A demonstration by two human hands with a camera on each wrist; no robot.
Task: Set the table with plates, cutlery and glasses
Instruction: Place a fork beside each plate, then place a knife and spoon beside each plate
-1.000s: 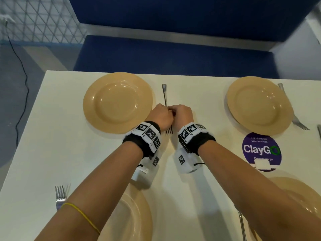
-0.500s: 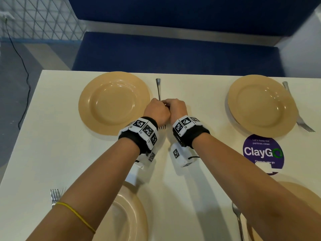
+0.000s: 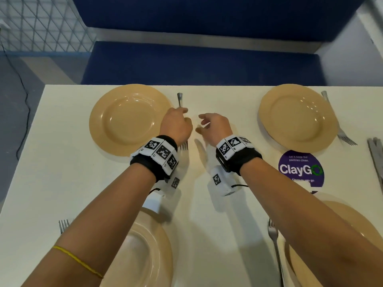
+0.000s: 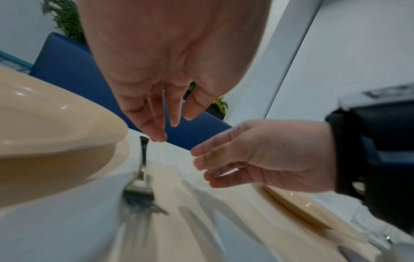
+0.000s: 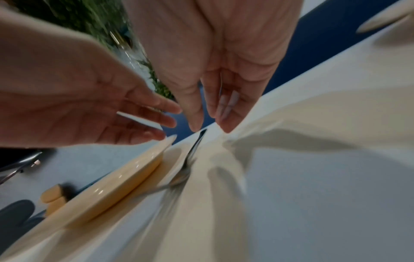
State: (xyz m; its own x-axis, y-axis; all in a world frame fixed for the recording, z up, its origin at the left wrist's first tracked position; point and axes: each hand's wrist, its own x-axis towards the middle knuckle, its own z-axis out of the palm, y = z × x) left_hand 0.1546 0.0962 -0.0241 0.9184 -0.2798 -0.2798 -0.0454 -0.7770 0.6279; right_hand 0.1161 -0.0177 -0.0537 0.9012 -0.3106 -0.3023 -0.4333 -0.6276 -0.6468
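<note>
- The left hand [image 3: 175, 127] covers the middle of the fork [image 3: 179, 99] beneath it.
- Near plate [image 3: 149, 251], behind that hand's forearm, is cut by the bottom edge.
- Fork tines [image 4: 143, 202] under the wrist are blurred.

bare table [image 3: 223, 100] between plates, fork [image 3: 179, 99] beside left plate [image 3: 126, 121]

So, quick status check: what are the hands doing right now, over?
Left hand and right hand open, holding nothing. Fork flat on table beside far left plate. Nothing in the way.
</note>
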